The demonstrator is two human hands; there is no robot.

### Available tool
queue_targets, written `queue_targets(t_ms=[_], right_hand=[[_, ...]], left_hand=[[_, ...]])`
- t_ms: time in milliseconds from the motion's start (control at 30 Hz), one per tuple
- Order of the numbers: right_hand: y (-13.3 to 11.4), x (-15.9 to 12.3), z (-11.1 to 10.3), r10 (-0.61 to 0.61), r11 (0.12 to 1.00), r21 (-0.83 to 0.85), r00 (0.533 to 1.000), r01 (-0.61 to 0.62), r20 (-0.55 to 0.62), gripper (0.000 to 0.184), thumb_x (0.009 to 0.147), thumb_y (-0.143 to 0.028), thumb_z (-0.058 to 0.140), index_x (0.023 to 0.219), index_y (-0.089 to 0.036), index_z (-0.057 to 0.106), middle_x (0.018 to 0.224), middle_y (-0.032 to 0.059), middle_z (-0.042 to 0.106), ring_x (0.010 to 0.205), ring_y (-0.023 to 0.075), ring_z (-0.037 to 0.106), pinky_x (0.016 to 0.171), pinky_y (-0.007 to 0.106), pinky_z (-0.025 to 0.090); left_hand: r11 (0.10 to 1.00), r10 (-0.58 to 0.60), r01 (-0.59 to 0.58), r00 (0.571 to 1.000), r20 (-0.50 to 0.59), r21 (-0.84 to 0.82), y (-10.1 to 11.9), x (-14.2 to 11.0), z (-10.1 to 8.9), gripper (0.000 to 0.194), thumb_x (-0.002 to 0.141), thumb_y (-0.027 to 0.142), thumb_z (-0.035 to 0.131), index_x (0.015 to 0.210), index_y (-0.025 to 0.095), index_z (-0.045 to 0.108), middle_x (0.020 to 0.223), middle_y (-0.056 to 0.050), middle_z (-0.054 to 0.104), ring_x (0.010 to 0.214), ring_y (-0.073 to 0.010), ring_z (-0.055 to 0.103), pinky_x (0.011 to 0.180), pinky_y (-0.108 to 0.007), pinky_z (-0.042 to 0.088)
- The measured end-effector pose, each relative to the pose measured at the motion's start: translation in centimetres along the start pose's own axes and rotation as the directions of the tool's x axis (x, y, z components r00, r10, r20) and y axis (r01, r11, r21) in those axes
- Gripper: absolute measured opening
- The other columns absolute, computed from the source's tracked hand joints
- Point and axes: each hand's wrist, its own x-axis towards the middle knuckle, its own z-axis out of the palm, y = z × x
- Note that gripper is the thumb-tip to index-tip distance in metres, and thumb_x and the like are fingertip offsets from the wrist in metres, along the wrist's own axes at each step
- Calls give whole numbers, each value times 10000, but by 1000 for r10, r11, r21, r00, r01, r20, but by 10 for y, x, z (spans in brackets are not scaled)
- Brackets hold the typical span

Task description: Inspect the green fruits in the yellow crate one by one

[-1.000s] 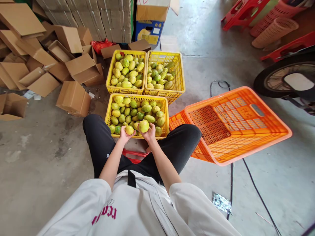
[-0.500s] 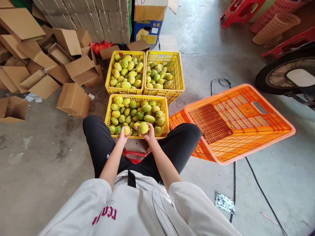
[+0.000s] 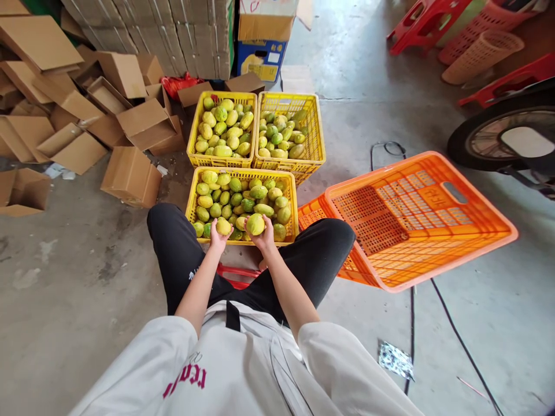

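My left hand [image 3: 219,238] is closed around a small yellow-green papaya [image 3: 223,226], its rounded end facing up. Beside it, my right hand [image 3: 262,235] grips a second papaya [image 3: 255,224], which looks a little larger and yellow with green tints. Both hands are over the near edge of a yellow plastic crate [image 3: 189,199] between my knees. Many more papayas [image 3: 236,199], green to yellow, lie in that crate, and the hands hide a few of them.
Two more yellow crates [image 3: 191,133] [image 3: 321,130] with papayas stand behind the near one. An orange crate [image 3: 437,242] leans tilted at my right knee. Cardboard boxes [image 3: 130,173] are heaped on the left. Cables [image 3: 459,341] and a motorcycle wheel [image 3: 481,136] are on the right.
The papaya in my left hand has been turned about within the fingers. My right hand keeps its papaya nearly in place, slightly tilted. The view shifts a little; the crates stay put.
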Motion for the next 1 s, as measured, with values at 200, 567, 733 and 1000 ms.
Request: queue_targets(t_ms=[200,567,733,1000], right_hand=[[-2,-3,0,-11,1000,9,988,10,153,255,888,-362,577,1078,-197,619,981,92,770,1090,284,737,907,473,637],[5,10,-13,46,996,-61,983,-58,-180,146,902,-373,581,932,-230,589,745,4,705,681,203,726,735,413,681],[2,12,-16,28,998,-50,973,-41,-229,171,906,-390,557,951,-227,577,756,16,701,663,188,710,729,405,683],[-4,1,-5,-75,997,-7,997,75,1,251,902,-406,496,1017,-217,614,837,55,732,849,241,742,819,446,659]], left_hand=[[997,-69,68,997,39,37,-7,-4,2,189,909,275,581,1064,172,609,893,-82,717,917,-262,754,761,-381,654],[979,-109,100,993,37,178,-16,-1,-4,236,808,233,764,984,175,618,760,-37,683,688,-199,729,594,-275,619],[969,-124,104,990,74,224,-14,-2,-3,91,843,196,662,909,136,644,795,-93,716,753,-217,741,609,-270,604],[997,-76,76,989,125,5,-7,-11,6,168,919,295,533,997,173,619,818,-78,716,933,-271,749,824,-419,639]])
